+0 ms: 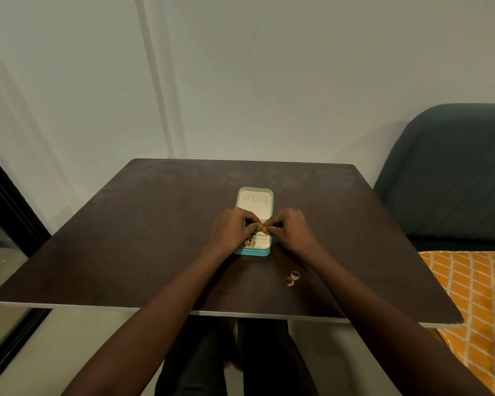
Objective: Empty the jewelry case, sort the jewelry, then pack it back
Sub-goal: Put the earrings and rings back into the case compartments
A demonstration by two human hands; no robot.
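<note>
Two rings (291, 278) out on surface, chain (249, 243) left in case (252, 252); left hand (233, 228) and right hand (290, 228) pinching something tiny, sorting pending.

- I'm seeing teal jewelry case (253, 252), cream lining
- gold rings (291, 278) showing
- table (126, 238) looking dark brown
- cloth (475, 287) showing orange, white diamond lattice
- chair (452, 178) looking dark grey-blue

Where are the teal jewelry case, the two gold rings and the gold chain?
teal jewelry case (255, 192): head view, far rim.
two gold rings (292, 278): head view, between the pair.
gold chain (249, 243): head view, heap in near-left compartment.
</note>
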